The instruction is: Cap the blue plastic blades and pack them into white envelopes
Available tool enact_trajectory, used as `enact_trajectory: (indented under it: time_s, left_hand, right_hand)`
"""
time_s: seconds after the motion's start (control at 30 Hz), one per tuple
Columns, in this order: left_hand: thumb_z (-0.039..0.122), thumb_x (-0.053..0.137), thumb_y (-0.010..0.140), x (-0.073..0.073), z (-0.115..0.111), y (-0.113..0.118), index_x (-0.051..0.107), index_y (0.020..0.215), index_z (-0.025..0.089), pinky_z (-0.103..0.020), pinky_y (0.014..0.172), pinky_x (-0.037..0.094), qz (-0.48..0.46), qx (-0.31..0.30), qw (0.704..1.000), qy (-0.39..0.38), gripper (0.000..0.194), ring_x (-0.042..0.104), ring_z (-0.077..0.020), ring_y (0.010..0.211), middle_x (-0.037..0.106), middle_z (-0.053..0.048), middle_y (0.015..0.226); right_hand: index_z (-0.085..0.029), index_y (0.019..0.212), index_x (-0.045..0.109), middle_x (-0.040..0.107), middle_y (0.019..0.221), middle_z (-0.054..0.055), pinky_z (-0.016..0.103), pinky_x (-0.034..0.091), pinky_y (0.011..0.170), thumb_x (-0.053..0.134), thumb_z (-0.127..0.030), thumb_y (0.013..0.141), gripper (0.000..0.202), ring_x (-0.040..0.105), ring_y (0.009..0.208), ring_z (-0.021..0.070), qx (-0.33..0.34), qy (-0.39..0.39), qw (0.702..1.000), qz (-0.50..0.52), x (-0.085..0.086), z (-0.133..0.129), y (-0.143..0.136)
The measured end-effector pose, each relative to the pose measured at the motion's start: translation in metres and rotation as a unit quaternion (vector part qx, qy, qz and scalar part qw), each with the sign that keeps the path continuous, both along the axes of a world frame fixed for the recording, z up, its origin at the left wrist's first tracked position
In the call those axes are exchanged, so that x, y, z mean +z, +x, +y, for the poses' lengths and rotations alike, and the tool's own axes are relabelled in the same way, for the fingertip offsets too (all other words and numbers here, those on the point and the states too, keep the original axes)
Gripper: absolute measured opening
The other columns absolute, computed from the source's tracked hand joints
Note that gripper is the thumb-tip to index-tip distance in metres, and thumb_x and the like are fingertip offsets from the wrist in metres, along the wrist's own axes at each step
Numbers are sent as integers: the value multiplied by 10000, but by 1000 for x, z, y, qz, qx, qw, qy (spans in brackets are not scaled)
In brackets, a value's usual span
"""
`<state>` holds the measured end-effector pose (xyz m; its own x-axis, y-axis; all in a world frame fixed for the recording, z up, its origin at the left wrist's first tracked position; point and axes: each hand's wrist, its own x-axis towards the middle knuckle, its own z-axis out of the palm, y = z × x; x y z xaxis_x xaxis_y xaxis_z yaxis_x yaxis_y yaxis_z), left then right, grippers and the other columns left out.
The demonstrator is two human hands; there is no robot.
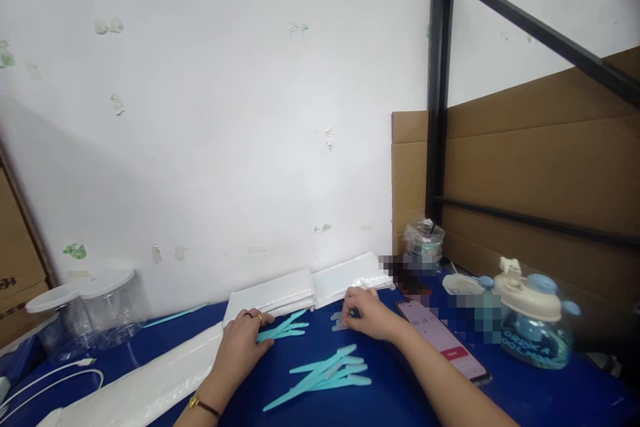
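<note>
Fingers of the left hand [243, 340] spread apart at slim turquoise sticks [289, 328], while the right hand [369, 314] curls over rounded translucent pieces [338, 327], its grip unclear.

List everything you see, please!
Sticks: several, turquoise, centre and left
Small pieces: several, clear, centre
Packets: several, white, back and left
Lidded jars: two, clear, left
Cable: at least one, white, left
Phone: one, pinkish screen, right
Bottle: one, cream and blue, right
Pale item: one, whitish, beside bottle
Blurred patches: two, unclear, right
Wrapped cup: one, clear, back right
Cardboard: several, brown, both sides
Frame: one, black, right
Wall: one, white, back
Scraps: several, white and green, on wall
Table: one, blue, beneath
Left hand: one, touching sticks
Right hand: one, at small pieces
</note>
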<state>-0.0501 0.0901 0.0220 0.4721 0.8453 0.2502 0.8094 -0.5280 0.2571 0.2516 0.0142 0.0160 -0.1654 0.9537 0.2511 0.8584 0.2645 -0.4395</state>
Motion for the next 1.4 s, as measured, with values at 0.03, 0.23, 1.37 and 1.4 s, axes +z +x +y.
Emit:
enact_trajectory:
  time_s: [0.03, 0.23, 1.37, 1.4]
  left_hand:
    - [229, 644, 671, 0, -3, 2, 646, 949, 261, -270, 830, 356, -9, -8, 1000, 0, 280, 526, -197, 979, 637, -4, 991]
    - [425, 552, 781, 0, -32, 26, 653, 852, 245, -229, 682, 367, -35, -116, 987, -101, 218, 539, -147, 784, 631, 14, 863]
    - [278, 502, 780, 3, -5, 9, 638, 754, 205, -232, 669, 348, -5, -29, 997, -68, 156, 563, -155, 757, 646, -5, 785]
    - [272, 503, 779, 4, -2, 4, 639, 766, 208, -233, 683, 352, -3, -20, 998, -66, 150, 567, -157, 776, 650, -7, 804]
  right_hand:
    - [-231, 761, 669, 584, 913, 0, 350, 266, 869, 691, -320, 730, 97, 521, 935, 204, 23, -22, 999, 9, 1, -3, 0]
    - [-228, 724, 678, 561, 915, -7, 345, 273, 868, 757, -346, 660, 155, 517, 953, 206, 93, -98, 991, 7, -1, -9, -6]
    - [-187, 686, 644, 590, 862, 2, 319, 298, 853, 688, -212, 722, 62, 550, 845, 162, -30, 5, 999, 11, 0, 4, -2]
    - [-186, 693, 645, 590, 867, 7, 319, 304, 847, 689, -215, 721, 59, 551, 843, 167, -51, 11, 999, 12, 0, 6, 0]
